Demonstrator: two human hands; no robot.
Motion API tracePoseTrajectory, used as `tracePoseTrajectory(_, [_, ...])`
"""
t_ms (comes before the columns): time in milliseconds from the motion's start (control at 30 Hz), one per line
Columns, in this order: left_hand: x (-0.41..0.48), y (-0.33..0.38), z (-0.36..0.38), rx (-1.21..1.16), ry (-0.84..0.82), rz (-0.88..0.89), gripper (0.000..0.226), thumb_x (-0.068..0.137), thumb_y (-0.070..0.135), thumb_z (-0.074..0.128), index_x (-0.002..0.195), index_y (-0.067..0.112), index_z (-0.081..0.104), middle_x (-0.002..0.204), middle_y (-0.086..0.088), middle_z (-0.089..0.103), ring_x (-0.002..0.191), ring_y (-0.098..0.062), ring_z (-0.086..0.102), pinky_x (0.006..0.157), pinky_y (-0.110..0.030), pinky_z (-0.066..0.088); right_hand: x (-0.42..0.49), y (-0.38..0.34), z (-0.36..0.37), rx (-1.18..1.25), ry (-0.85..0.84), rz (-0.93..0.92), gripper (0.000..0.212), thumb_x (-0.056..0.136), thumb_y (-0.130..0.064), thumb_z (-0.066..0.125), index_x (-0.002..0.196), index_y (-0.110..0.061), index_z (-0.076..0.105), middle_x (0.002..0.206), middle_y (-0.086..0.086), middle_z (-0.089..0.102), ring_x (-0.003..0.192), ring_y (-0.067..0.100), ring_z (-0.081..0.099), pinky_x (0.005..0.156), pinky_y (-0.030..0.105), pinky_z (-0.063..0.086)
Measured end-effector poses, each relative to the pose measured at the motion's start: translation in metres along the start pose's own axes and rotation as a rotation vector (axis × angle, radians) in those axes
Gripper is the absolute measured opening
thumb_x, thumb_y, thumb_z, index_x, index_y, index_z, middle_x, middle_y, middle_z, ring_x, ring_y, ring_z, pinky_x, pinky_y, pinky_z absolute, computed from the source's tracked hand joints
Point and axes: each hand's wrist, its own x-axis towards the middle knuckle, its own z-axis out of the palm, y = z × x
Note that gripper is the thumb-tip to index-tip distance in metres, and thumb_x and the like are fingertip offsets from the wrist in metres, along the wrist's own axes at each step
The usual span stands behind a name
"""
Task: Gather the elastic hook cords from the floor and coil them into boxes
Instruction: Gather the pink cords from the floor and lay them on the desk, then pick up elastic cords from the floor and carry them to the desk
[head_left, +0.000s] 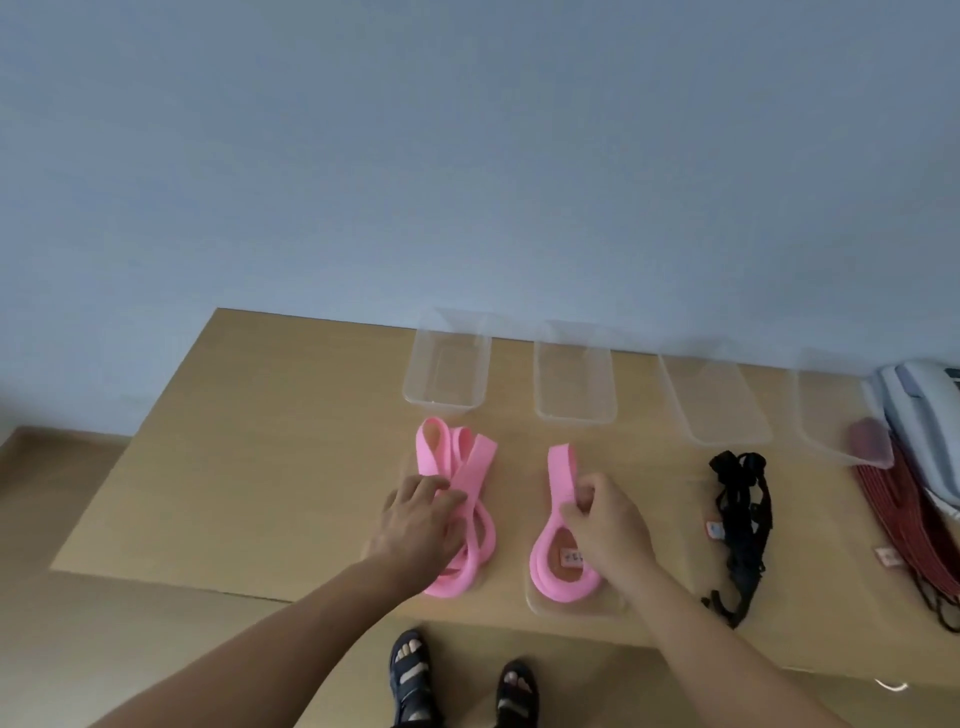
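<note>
Two pink elastic cords lie on a wooden table (249, 467), each over a flat clear lid. My left hand (421, 525) grips the left pink cord (467, 467) where its loops cross. My right hand (602, 525) pinches the right pink cord (550, 551) at its middle, a small label inside the lower loop. A black cord (743, 525) lies bunched to the right, and a dark red cord (914, 530) at the far right. Several empty clear boxes stand in a row along the wall, among them one (447, 364) and another (574, 379) behind the pink cords.
A grey telephone (919, 410) sits at the table's far right corner. The blue wall rises directly behind the boxes. My sandalled feet (462, 680) stand on the floor at the table's near edge.
</note>
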Motion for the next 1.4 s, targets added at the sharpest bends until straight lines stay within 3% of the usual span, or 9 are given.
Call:
tracePoseTrajectory(100, [0.001, 0.005, -0.001, 0.011, 0.002, -0.032, 0.040, 0.098, 0.039, 0.047, 0.137, 0.033, 0.052, 0.146, 0.005, 0.045, 0.137, -0.020, 0.036, 0.105, -0.035, 0.034, -0.006, 0.004, 0.004, -0.281, 0.131, -0.211, 0.051, 0.087, -0.031, 0.068, 0.131, -0.018, 0.047, 0.122, 0.002, 0.052, 0.108, 0.022, 0.053, 0.084, 0.034, 0.050])
tracePoseTrajectory(200, [0.000, 0.011, 0.000, 0.024, 0.026, -0.071, 0.042, 0.100, 0.033, 0.046, 0.142, 0.035, 0.048, 0.152, 0.004, 0.039, 0.141, -0.020, 0.032, 0.109, -0.035, 0.031, -0.011, 0.011, 0.009, -0.424, 0.092, -0.430, 0.047, 0.091, -0.029, 0.060, 0.136, -0.022, 0.050, 0.134, 0.000, 0.050, 0.119, 0.024, 0.049, 0.092, 0.034, 0.046])
tracePoseTrajectory(367, [-0.003, 0.020, -0.003, -0.002, -0.051, -0.139, 0.041, 0.102, 0.035, 0.038, 0.143, 0.036, 0.044, 0.154, 0.005, 0.036, 0.142, -0.018, 0.029, 0.112, -0.036, 0.027, -0.009, 0.023, 0.011, -0.580, -0.083, -0.428, 0.042, 0.097, -0.038, 0.038, 0.138, -0.029, 0.046, 0.146, -0.007, 0.038, 0.131, 0.018, 0.037, 0.100, 0.032, 0.038])
tracePoseTrajectory(533, [-0.010, 0.024, -0.020, 0.003, -0.076, -0.194, 0.049, 0.101, 0.034, 0.040, 0.150, 0.032, 0.036, 0.160, 0.002, 0.026, 0.147, -0.020, 0.021, 0.117, -0.037, 0.021, -0.008, 0.010, 0.004, -0.639, -0.074, -0.440, 0.039, 0.096, -0.042, 0.040, 0.128, -0.025, 0.052, 0.140, -0.003, 0.044, 0.130, 0.021, 0.037, 0.099, 0.034, 0.039])
tracePoseTrajectory(733, [-0.057, -0.020, -0.054, -0.098, 0.062, -0.372, 0.052, 0.098, 0.037, 0.045, 0.148, 0.029, 0.037, 0.157, 0.001, 0.032, 0.144, -0.021, 0.027, 0.115, -0.038, 0.025, -0.022, -0.057, 0.010, -0.554, -0.093, -0.651, 0.050, 0.097, -0.044, 0.046, 0.140, -0.018, 0.041, 0.151, 0.004, 0.034, 0.135, 0.025, 0.034, 0.104, 0.036, 0.038])
tracePoseTrajectory(967, [-0.188, -0.100, -0.091, -0.242, 0.280, -0.663, 0.053, 0.097, 0.038, 0.046, 0.148, 0.025, 0.038, 0.155, 0.001, 0.035, 0.142, -0.023, 0.031, 0.114, -0.041, 0.030, -0.102, -0.178, 0.068, -0.464, -0.258, -0.951, 0.055, 0.096, -0.043, 0.047, 0.144, -0.015, 0.040, 0.151, 0.004, 0.034, 0.140, 0.024, 0.026, 0.110, 0.039, 0.032])
tracePoseTrajectory(1267, [-0.415, -0.189, -0.091, -0.504, 0.646, -0.971, 0.051, 0.097, 0.036, 0.051, 0.145, 0.019, 0.044, 0.152, -0.001, 0.040, 0.140, -0.022, 0.034, 0.115, -0.038, 0.030, -0.305, -0.298, 0.192, -0.388, -0.532, -1.328, 0.060, 0.096, -0.050, 0.049, 0.145, -0.018, 0.040, 0.152, 0.000, 0.034, 0.141, 0.019, 0.027, 0.114, 0.036, 0.027])
tracePoseTrajectory(1400, [-0.509, -0.215, -0.074, -0.629, 0.776, -1.112, 0.048, 0.097, 0.033, 0.054, 0.143, 0.021, 0.047, 0.149, 0.000, 0.043, 0.135, -0.019, 0.040, 0.108, -0.028, 0.031, -0.394, -0.323, 0.245, -0.398, -0.648, -1.440, 0.058, 0.096, -0.050, 0.049, 0.145, -0.019, 0.041, 0.153, -0.001, 0.034, 0.142, 0.015, 0.029, 0.116, 0.035, 0.027])
